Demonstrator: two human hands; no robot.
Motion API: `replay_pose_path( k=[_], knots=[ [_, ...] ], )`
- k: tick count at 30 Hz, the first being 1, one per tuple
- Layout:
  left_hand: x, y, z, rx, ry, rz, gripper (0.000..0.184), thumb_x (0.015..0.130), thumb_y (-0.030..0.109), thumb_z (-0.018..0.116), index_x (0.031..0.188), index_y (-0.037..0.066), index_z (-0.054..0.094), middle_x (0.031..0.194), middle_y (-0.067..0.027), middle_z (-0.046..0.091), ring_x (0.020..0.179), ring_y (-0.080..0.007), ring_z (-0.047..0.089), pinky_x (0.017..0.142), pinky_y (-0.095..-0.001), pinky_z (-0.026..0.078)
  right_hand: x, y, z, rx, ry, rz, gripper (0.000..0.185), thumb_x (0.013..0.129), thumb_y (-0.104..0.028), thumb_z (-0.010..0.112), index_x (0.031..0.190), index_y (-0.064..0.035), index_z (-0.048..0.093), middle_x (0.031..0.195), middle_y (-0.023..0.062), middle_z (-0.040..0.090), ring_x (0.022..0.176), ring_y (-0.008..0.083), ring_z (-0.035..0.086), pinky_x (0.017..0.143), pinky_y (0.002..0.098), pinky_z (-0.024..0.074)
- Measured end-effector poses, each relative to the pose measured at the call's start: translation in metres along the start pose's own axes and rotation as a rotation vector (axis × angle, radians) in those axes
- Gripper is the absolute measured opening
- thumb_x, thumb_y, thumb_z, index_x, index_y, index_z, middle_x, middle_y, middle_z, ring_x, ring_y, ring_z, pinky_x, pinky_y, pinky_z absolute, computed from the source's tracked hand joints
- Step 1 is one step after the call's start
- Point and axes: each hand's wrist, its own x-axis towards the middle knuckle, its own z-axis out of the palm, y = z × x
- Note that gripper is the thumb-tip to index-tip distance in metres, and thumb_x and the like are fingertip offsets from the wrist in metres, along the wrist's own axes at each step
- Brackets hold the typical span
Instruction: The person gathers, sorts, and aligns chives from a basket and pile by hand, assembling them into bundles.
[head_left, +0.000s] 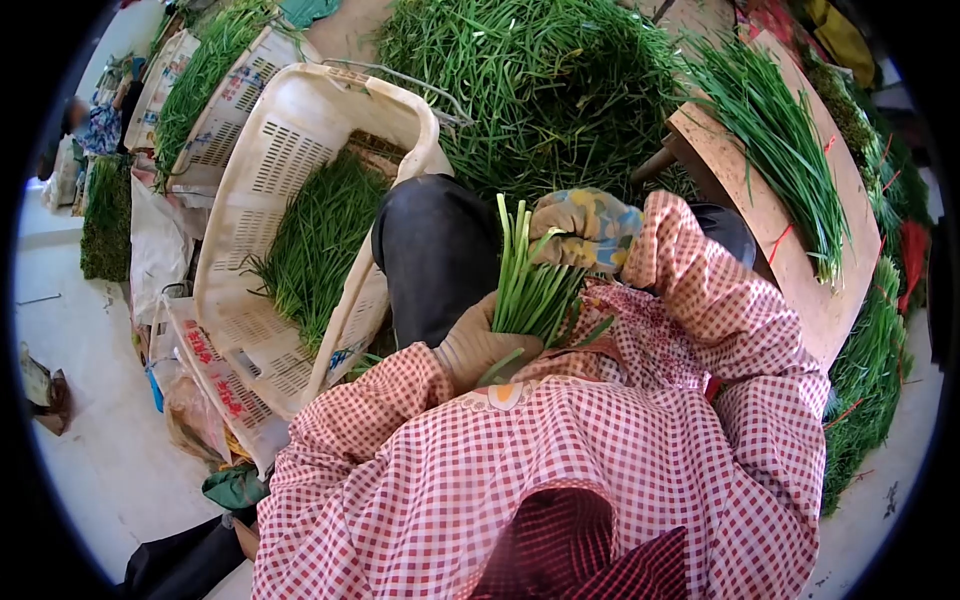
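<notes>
My left hand (473, 342), in a plain tan glove, is wrapped around a bunch of garlic chives (530, 290) above my lap. The pale cut ends of the stalks point up and away from me, while several leaf ends stick out below the hand. My right hand (588, 230), in a patterned blue and yellow glove, is closed at the right side of the same bunch, with pale stalk ends at its fingertips. Its inner fingers are partly hidden.
A white plastic crate (290, 130) with loose chives inside stands at my left. Ahead lies a big heap of chives (530, 90). On the wooden board (720, 150) at right rests a chive bundle (785, 150); red-tied bundles (870, 390) lie beyond it.
</notes>
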Motion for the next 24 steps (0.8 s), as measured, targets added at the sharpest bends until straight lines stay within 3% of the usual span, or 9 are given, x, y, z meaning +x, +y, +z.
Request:
replay_pose_path(
  k=[2, 5, 6, 9, 11, 14, 15, 18, 24],
  knots=[
    [0.003, 0.001, -0.003, -0.109, -0.043, -0.073, 0.053, 0.071, -0.003, 0.072, 0.121, 0.004, 0.054, 0.111, -0.0068, 0.063, 0.095, -0.0156, 0.061, 0.084, -0.0295, 0.05, 0.009, 0.03, -0.003, 0.329, 0.009, -0.162, 0.022, 0.076, -0.016, 0.067, 0.093, -0.0037, 0.061, 0.086, 0.0051, 0.056, 0.076, 0.0153, 0.053, 0.065, 0.027, 0.0479],
    [0.006, 0.002, -0.006, -0.135, -0.061, -0.104, 0.055, 0.072, -0.003, 0.071, 0.123, 0.003, 0.053, 0.113, -0.0074, 0.062, 0.096, -0.0166, 0.061, 0.085, -0.0298, 0.05, 0.039, 0.084, -0.025, 0.966, -0.285, -0.886, 0.009, 0.078, -0.001, 0.063, 0.086, -0.0024, 0.06, 0.081, 0.0045, 0.053, 0.069, 0.0135, 0.051, 0.061, 0.0235, 0.0476],
    [0.007, 0.002, -0.007, -0.136, -0.06, -0.107, 0.055, 0.072, -0.003, 0.071, 0.123, 0.003, 0.053, 0.113, -0.0074, 0.062, 0.096, -0.0166, 0.061, 0.085, -0.0298, 0.05, 0.018, 0.072, -0.028, 1.33, -0.216, -0.329, 0.022, 0.071, 0.006, 0.068, 0.092, -0.0011, 0.062, 0.093, 0.007, 0.057, 0.082, 0.017, 0.056, 0.073, 0.0234, 0.0517],
    [0.009, 0.001, -0.009, -0.155, -0.047, -0.13, 0.059, 0.071, -0.008, 0.07, 0.125, 0.002, 0.048, 0.113, -0.0094, 0.061, 0.101, -0.0195, 0.06, 0.091, -0.0314, 0.048, 0.003, 0.056, -0.063, 0.694, 0.046, -0.648, 0.039, 0.084, -0.021, 0.064, 0.112, 0.0039, 0.051, 0.113, 0.0171, 0.052, 0.1, 0.021, 0.055, 0.081, 0.0259, 0.05],
    [0.009, -0.002, -0.01, -0.141, -0.05, -0.099, 0.055, 0.072, -0.002, 0.071, 0.124, 0.003, 0.052, 0.112, -0.0072, 0.062, 0.097, -0.0165, 0.06, 0.086, -0.0294, 0.049, -0.003, 0.014, -0.116, 0.106, 0.934, 0.101, 0.029, 0.093, -0.025, 0.056, 0.112, -0.0042, 0.057, 0.102, 0.0138, 0.06, 0.097, 0.0209, 0.059, 0.075, 0.0288, 0.0533],
    [0.009, -0.009, -0.011, -0.157, -0.027, -0.066, 0.054, 0.072, -0.002, 0.072, 0.123, 0.003, 0.053, 0.112, -0.0069, 0.062, 0.097, -0.0161, 0.06, 0.086, -0.0288, 0.05, -0.036, -0.075, -0.113, -0.602, 1.344, 0.09, 0.037, 0.087, -0.024, 0.066, 0.115, -0.0024, 0.055, 0.103, 0.0123, 0.061, 0.093, 0.0212, 0.06, 0.074, 0.0298, 0.0556],
    [0.01, -0.008, -0.011, -0.16, -0.028, -0.062, 0.054, 0.072, -0.002, 0.072, 0.123, 0.003, 0.053, 0.112, -0.0069, 0.062, 0.097, -0.0161, 0.06, 0.086, -0.0288, 0.05, -0.021, -0.096, -0.094, -0.224, 1.403, 0.114, 0.044, 0.084, -0.031, 0.068, 0.117, -0.004, 0.055, 0.108, 0.0139, 0.059, 0.097, 0.0238, 0.059, 0.081, 0.0334, 0.054],
    [0.01, -0.006, -0.008, -0.092, 0.015, -0.092, 0.054, 0.072, -0.003, 0.072, 0.123, 0.003, 0.053, 0.113, -0.0064, 0.061, 0.097, -0.0159, 0.059, 0.086, -0.0289, 0.05, -0.029, -0.077, -0.071, -0.902, 0.529, 0.176, 0.056, 0.077, -0.045, 0.071, 0.118, -0.0088, 0.057, 0.124, 0.0175, 0.05, 0.109, 0.0329, 0.053, 0.096, 0.045, 0.046],
    [0.007, -0.006, -0.006, -0.046, 0.035, -0.09, 0.054, 0.072, -0.003, 0.072, 0.121, 0.003, 0.052, 0.112, -0.0059, 0.062, 0.096, -0.016, 0.06, 0.087, -0.0296, 0.049, 0.011, -0.028, 0.009, -0.53, 0.218, 0.057, 0.044, 0.077, -0.042, 0.071, 0.099, -0.0057, 0.065, 0.122, 0.0166, 0.05, 0.108, 0.0285, 0.054, 0.09, 0.0404, 0.0458]
  ],
)
